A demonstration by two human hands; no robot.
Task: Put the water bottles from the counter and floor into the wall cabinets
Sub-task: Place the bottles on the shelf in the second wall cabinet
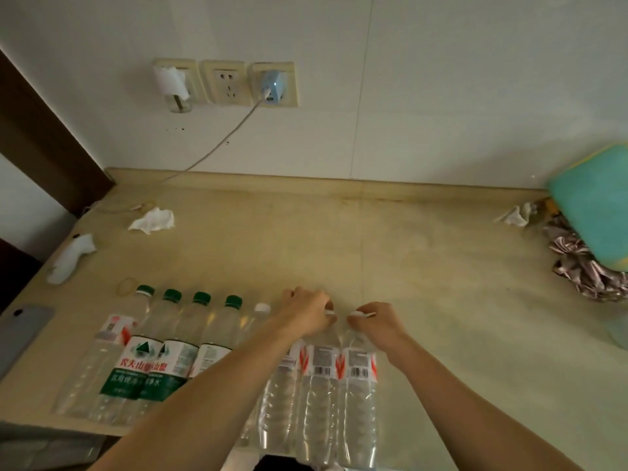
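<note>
Clear ribbed plastic bottles (319,385) stand on the beige counter (424,266); the left hand (307,312) and right hand (375,322) curl tight, seemingly pinching two white caps

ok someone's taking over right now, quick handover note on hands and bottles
Left hand: gripping the top of a red-label bottle.
Right hand: gripping the cap of the next red-label bottle.
Both bottles stand on the counter, not lifted yet.
Green-cap bottles stand in a row to the left.
Done: nothing visibly stored; cabinets out of view.
Left: carry every bottle to the cabinets.
</note>
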